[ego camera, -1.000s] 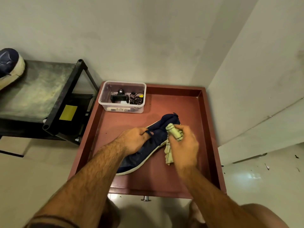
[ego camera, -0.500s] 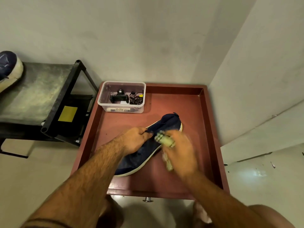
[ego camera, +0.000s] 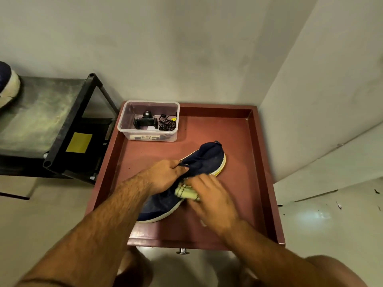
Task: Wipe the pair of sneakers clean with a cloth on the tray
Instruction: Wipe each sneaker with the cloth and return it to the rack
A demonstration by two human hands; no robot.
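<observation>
Nearby, plastic box (ego camera: 148, 121) beside held sneaker (ego camera: 204, 160)

The right hand (ego camera: 211, 200) and its cloth (ego camera: 186, 192) were motion-blurred. The left hand (ego camera: 165, 175) covered the navy sneaker's (ego camera: 207, 160) collar (grip unclear). A second sneaker (ego camera: 8, 83) was cropped by the picture's left edge.

sneaker (ego camera: 209, 160) on tray (ego camera: 260, 162), box (ego camera: 148, 121) behind
</observation>
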